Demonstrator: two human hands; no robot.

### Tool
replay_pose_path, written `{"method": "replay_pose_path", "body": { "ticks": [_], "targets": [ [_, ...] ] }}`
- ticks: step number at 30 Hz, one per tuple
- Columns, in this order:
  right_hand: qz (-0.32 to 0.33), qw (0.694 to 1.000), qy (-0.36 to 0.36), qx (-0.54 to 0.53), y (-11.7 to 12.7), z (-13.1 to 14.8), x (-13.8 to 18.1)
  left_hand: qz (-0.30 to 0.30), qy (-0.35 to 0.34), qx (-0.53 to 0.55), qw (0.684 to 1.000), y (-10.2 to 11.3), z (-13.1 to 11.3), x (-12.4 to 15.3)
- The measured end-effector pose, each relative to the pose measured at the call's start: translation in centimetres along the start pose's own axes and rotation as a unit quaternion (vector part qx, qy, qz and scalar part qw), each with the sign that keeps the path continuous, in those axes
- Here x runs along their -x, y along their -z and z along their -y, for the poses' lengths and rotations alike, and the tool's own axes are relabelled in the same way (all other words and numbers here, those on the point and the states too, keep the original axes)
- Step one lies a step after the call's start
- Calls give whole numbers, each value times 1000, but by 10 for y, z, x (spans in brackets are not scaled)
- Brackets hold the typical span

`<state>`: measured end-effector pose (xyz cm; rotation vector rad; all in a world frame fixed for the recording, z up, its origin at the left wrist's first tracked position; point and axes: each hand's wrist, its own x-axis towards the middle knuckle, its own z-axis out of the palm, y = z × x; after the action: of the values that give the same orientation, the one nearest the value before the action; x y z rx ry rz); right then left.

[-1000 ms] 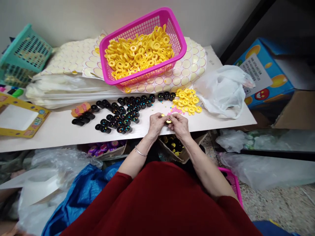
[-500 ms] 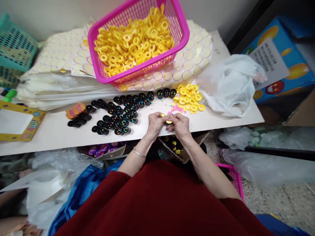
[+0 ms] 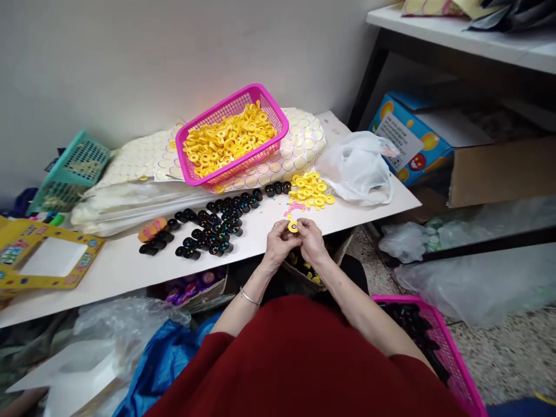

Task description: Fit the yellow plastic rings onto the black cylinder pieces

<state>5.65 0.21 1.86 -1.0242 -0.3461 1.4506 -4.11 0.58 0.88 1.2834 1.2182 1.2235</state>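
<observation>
My left hand [image 3: 277, 244] and my right hand [image 3: 310, 240] meet at the front edge of the white table [image 3: 121, 263], fingers pinched together on one small yellow ring [image 3: 293, 226]. Just beyond them lies a loose pile of yellow rings [image 3: 311, 191] with tiny pink bits beside it. A cluster of several short black tubes [image 3: 217, 223] with coloured dots inside stands to the left of my hands. A pink basket [image 3: 275, 119] full of yellow rings rests further back on stacked sticker sheets [image 3: 304, 145].
A white plastic bag [image 3: 357, 168] lies at the table's right end, a teal basket [image 3: 69, 171] and a yellow card frame [image 3: 47, 258] at the left. Under the edge sits a cardboard box [image 3: 308, 272]. A second pink basket [image 3: 438, 341] of black parts stands on the floor.
The camera has tilted up and back, so the wall, the shelf and the floor basket now show. My hands stay together at the table's edge on the yellow ring.
</observation>
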Motion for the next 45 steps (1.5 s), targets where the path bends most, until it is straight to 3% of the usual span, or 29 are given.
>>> {"method": "replay_pose_path", "body": {
  "ticks": [4, 7, 16, 21, 25, 31, 37, 45],
  "targets": [
    [32, 999, -30, -17, 16, 17, 27, 4, -94, -76, 993, -9, -2, 15],
    [61, 998, -33, 11, 32, 30, 44, 20, -120, -71, 990, -14, -5, 22],
    [110, 987, -115, 15, 63, 34, 54, 262, -56, 19, 963, -8, -19, 38],
    [203, 964, -172, -3, 75, 32, 56, 325, -57, 19, 944, -8, -28, 40],
    [238, 958, -154, 32, 89, 31, 64, 352, -74, -1, 933, -10, -29, 45],
    [206, 968, -100, 97, 98, 36, 76, 380, -88, -39, 920, -20, -26, 50],
    [204, 967, -91, 119, 106, 40, 80, 415, -109, -38, 902, -28, -29, 47],
    [123, 987, -29, 103, 105, 19, 87, 424, -92, -36, 900, -32, -22, 55]
  ]
}}
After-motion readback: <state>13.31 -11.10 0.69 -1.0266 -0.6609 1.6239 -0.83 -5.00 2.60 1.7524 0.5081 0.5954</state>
